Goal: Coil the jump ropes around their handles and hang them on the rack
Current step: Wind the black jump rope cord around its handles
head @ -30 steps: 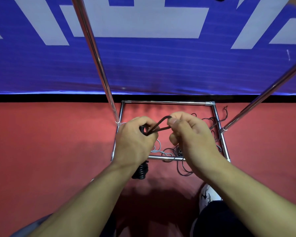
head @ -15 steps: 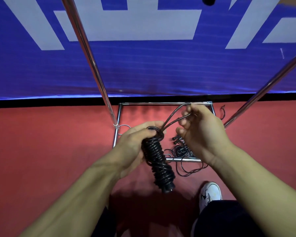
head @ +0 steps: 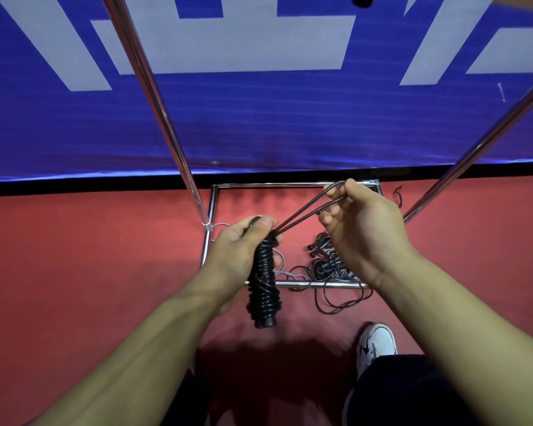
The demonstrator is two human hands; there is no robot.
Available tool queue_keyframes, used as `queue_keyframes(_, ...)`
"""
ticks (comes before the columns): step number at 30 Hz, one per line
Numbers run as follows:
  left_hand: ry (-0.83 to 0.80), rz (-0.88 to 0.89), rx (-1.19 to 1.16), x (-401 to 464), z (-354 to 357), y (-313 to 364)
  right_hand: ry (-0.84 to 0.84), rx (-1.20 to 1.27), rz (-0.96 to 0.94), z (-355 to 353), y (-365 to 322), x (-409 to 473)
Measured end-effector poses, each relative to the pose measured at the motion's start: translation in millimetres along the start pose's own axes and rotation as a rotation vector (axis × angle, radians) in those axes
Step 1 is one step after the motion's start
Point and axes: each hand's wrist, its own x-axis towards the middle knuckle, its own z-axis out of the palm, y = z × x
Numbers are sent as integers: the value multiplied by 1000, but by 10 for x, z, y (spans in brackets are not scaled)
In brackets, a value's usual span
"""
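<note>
My left hand point(head: 239, 250) grips the top of a black jump rope bundle point(head: 264, 290), its cord coiled tightly around the handles, hanging almost upright above the red floor. A doubled loop of the same cord point(head: 308, 210) stretches taut from the bundle's top up and to the right, where my right hand point(head: 363, 232) pinches its end. Below my right hand, loose black jump ropes point(head: 326, 265) lie tangled on the floor inside the chrome rack's base frame point(head: 290, 185). A grey rope point(head: 285, 269) lies partly hidden behind the bundle.
Two chrome rack poles rise from the base, one on the left point(head: 154, 96), one on the right point(head: 480, 139). A blue and white banner point(head: 259, 118) stands behind. My white shoe point(head: 376, 342) is on the red floor near the frame's front bar.
The bundle has swung out from under my left hand into view. My right hand has pulled the cord loop up and to the right, drawing it longer and taut.
</note>
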Motion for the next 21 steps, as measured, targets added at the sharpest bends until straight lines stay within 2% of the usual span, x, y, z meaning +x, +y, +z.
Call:
queue_keyframes(5, 75, -32, -40, 25, -17, 10, -20, -21, -65, -3, 5, 8)
queue_keyframes(9, 114, -107, -116, 52, -27, -31, -24, -317, -51, -50, 144, 4)
queue_keyframes(13, 167, -42, -140, 98, 2, -45, 45, -465, -3, -85, 172, 0)
queue_keyframes(17, 303, 1, -288, 182, -30, 6, -148, -715, 220, -44, 326, -218)
queue_keyframes(21, 365, 58, -331, 210, -52, 39, -321, -866, 129, 1, 457, -398)
